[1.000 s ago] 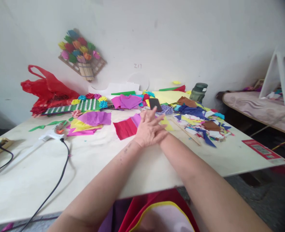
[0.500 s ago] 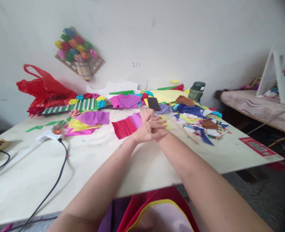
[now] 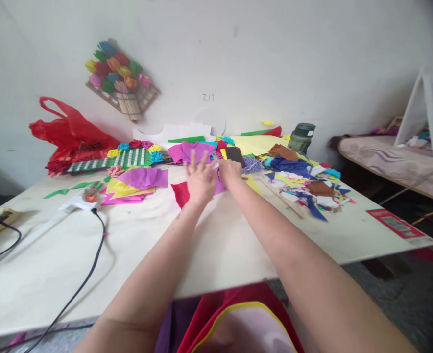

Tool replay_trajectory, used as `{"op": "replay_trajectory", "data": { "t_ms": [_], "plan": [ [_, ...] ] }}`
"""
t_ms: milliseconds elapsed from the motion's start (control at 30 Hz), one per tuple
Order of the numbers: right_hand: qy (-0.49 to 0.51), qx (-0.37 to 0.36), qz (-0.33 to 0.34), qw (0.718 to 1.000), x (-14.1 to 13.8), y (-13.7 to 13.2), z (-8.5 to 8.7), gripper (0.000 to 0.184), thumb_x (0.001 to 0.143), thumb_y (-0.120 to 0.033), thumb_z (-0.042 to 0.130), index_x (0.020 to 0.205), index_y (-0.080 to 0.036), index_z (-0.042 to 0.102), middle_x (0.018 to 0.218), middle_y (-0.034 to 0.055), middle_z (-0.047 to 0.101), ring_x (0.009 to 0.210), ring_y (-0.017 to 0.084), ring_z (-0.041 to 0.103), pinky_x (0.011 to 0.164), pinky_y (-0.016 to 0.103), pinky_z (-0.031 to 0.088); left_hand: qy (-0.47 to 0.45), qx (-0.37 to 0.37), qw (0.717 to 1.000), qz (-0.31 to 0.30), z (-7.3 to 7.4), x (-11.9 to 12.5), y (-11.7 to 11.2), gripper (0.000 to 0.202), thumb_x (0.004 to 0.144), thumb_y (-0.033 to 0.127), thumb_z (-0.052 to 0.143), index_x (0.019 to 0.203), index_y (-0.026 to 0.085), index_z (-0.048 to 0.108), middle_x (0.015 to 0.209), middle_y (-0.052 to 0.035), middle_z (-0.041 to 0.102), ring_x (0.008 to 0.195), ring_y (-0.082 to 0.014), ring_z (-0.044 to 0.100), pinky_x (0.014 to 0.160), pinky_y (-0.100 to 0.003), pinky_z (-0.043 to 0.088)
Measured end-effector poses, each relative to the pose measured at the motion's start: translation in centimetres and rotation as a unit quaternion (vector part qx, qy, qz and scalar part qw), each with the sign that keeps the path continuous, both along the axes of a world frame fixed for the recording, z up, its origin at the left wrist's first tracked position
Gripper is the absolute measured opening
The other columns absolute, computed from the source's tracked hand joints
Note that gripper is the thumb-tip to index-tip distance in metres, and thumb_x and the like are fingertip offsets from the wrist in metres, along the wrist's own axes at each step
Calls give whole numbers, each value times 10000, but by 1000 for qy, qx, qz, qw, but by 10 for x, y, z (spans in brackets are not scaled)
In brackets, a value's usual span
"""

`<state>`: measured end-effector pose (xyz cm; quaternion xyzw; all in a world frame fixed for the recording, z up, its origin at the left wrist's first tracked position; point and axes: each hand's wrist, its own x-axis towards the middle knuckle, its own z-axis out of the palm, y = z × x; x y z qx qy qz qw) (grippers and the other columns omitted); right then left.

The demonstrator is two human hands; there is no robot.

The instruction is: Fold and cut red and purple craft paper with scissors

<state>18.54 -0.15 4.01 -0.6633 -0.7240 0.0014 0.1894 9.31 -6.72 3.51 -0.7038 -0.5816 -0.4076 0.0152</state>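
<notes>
My left hand (image 3: 201,177) has its fingers spread and holds nothing. It is above the red paper (image 3: 180,194), covering much of it, with the magenta paper (image 3: 181,151) beyond its fingertips. My right hand (image 3: 230,172) is closed just in front of the dark phone (image 3: 234,155); whatever its fingers hold, if anything, is hidden. A bit of purple paper (image 3: 219,187) shows between the two hands, and yellow paper (image 3: 252,184) lies to the right of my right wrist.
Left are purple sheets (image 3: 149,177), a power strip (image 3: 81,201) with its black cord, folded flowers by a green-and-white rack (image 3: 128,160), and a red bag (image 3: 77,135). Right are a wooden stick (image 3: 280,197), a scrap pile (image 3: 304,186) and a green bottle (image 3: 301,138).
My left hand has moved off my right wrist, forward and left, with fingers spread over the red paper. My right hand has shifted slightly right, near the phone. The view has shifted slightly.
</notes>
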Motion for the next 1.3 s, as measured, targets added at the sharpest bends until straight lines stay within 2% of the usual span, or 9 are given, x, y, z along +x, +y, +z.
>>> {"op": "replay_trajectory", "data": {
  "t_ms": [67,100,200,367,567,800,1067,1200,1300],
  "plan": [
    [-20,34,-17,999,7,8,8,267,804,-155,503,1022,-80,638,1016,220,642,1001,282,604,837,387,455,-47,8,984,172,-4,-19,9,431,813,302,460,1239,313,525,1424,2,354,1371,-267,97,1071,-530,99],
    [-20,41,-30,998,10,11,9,260,797,-188,522,998,-82,647,987,211,652,973,278,615,822,373,459,-67,-5,973,221,-6,-29,13,441,807,305,460,1244,289,521,1418,-18,366,1362,-280,129,1060,-527,144],
    [-10,19,-59,998,14,11,4,298,762,-292,578,973,-100,663,982,190,657,936,264,626,785,329,467,-87,-63,953,283,-10,-57,18,450,791,331,466,1217,204,538,1257,-119,536,1259,-304,340,989,-472,293],
    [-1,-37,-50,998,13,7,-14,348,740,-328,596,1001,-107,659,1037,199,640,962,267,615,782,331,463,-34,-170,930,324,-17,-88,16,522,646,513,601,987,117,621,1053,-240,607,1115,-413,448,917,-541,294],
    [-15,-65,-34,997,9,6,-24,399,714,-339,602,1034,-105,646,1061,188,628,978,271,603,773,332,472,18,-242,926,289,-29,-99,24,476,525,588,663,718,157,605,926,-247,639,1040,-456,490,855,-576,307],
    [-19,-77,-19,997,9,2,-26,433,740,-363,542,1086,-113,618,1083,171,594,995,274,585,784,344,469,-18,-230,943,241,-25,-97,21,232,632,410,633,649,184,585,880,-175,654,1033,-369,521,795,-426,396],
    [-27,-37,7,999,9,-10,-28,382,750,-282,519,1072,-103,622,1161,193,500,1005,290,549,822,369,444,-208,-110,954,185,-33,-103,29,182,693,333,592,797,184,609,791,-77,662,751,-211,609,657,-282,429],
    [-24,28,45,998,4,-14,-29,329,809,-242,435,1042,-133,638,1121,154,555,1061,277,511,849,361,422,-303,-89,939,140,-45,-107,37,175,668,297,620,792,173,614,721,-59,659,690,-189,613,611,-259,438],
    [16,24,91,995,-3,-14,-31,337,856,-259,379,1065,-172,628,1103,97,602,1042,229,530,849,316,417,-407,-70,908,73,-46,-106,39,162,632,287,652,736,169,611,651,-33,647,646,-174,610,588,-248,454]
  ]
}}
